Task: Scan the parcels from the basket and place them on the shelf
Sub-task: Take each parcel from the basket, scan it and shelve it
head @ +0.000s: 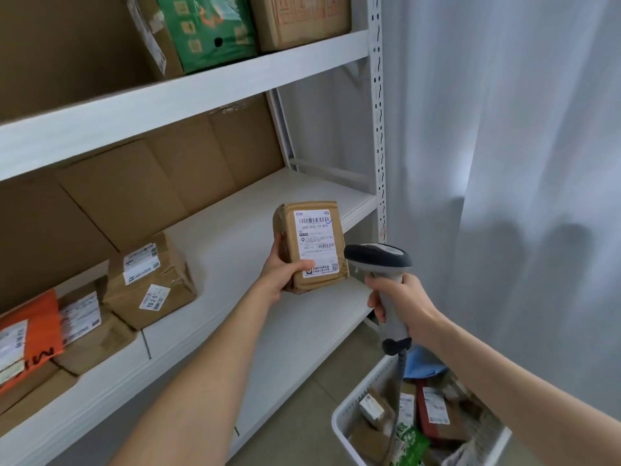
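Observation:
My left hand (280, 274) grips a small brown cardboard parcel (314, 245) from below, its white barcode label facing me, held above the white middle shelf (235, 250). My right hand (401, 302) holds the handle of a grey barcode scanner (378, 257), whose dark head points left at the parcel's lower right corner. A white slotted basket (346, 428) on the floor at the lower right holds several more parcels.
Brown boxes (151, 280) and an orange mailer (30, 327) sit at the left of the middle shelf. A green box (205, 28) and cardboard boxes fill the upper shelf. A white upright (378, 112) bounds the shelf's right end, with a grey curtain (504, 163) beyond. The scanner's cable hangs into the basket.

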Demonstrator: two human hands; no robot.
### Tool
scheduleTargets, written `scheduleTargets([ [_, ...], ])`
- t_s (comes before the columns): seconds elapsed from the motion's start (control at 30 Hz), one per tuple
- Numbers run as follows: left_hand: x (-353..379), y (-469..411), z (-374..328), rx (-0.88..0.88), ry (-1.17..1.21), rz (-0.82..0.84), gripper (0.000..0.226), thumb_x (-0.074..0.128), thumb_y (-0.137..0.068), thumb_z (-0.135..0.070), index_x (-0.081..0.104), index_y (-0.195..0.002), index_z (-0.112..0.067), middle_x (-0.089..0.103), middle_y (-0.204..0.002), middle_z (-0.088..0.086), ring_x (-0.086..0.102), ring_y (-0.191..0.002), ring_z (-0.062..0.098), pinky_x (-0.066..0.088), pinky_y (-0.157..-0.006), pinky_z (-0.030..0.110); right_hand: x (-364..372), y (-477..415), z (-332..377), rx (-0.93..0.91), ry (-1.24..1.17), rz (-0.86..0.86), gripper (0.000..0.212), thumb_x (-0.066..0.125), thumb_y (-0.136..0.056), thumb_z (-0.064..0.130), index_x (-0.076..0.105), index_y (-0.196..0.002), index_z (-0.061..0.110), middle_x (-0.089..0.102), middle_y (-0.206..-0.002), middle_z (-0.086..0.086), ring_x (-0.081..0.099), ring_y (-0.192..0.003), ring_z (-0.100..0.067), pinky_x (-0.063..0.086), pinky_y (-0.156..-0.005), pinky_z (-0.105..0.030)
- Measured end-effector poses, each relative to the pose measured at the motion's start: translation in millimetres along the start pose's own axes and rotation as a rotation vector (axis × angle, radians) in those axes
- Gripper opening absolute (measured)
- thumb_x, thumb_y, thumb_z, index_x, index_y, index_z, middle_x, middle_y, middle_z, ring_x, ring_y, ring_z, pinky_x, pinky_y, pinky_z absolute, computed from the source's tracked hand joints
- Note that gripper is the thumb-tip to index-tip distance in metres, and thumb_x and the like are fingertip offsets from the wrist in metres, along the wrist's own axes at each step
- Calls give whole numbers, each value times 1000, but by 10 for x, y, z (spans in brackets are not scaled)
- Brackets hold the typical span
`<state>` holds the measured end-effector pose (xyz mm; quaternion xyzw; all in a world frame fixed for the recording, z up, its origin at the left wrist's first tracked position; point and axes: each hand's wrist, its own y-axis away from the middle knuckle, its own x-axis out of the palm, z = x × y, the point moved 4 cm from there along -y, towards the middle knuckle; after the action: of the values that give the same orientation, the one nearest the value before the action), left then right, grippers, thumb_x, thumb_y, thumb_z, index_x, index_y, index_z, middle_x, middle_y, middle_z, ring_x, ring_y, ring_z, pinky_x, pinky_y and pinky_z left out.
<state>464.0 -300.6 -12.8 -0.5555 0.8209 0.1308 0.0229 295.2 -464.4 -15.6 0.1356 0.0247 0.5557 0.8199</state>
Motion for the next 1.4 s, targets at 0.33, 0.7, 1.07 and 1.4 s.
scheduleTargets([
  [0.33,-233,-173,177,27,-19,70,81,78,-75,-9,36,-138,-39,55,-133,-3,54,-120,22,47,-99,50,443,60,30,-13,11,-72,12,56,-90,6,57,-79,0,58,-54,-10,46,-35,-14,42,-44,-23],
  [0.7,-474,-186,179,31,24,82,88,79,-72,-6,34,-140,-41,59,-127,-5,57,-117,22,49,-97,50,678,69,49,2,44,-64,14,56,-89,7,56,-77,1,56,-54,-10,46,-39,-15,42,-45,-24],
  [1.07,-685,-100,123,-1,95,14,71,75,-78,-10,40,-133,-39,60,-115,-7,60,-101,18,57,-74,37,849,-108,124,-25,-148,-38,5,64,-89,12,63,-89,7,66,-75,-10,58,-56,-17,49,-51,-26],
  [1.4,-1397,-258,209,-297,287,-292,66,70,-82,-41,42,-139,-24,62,-124,5,61,-96,24,48,-78,38,1668,-960,148,107,-169,74,32,72,-86,23,58,-113,12,59,-108,-11,63,-105,-36,57,-84,-45],
])
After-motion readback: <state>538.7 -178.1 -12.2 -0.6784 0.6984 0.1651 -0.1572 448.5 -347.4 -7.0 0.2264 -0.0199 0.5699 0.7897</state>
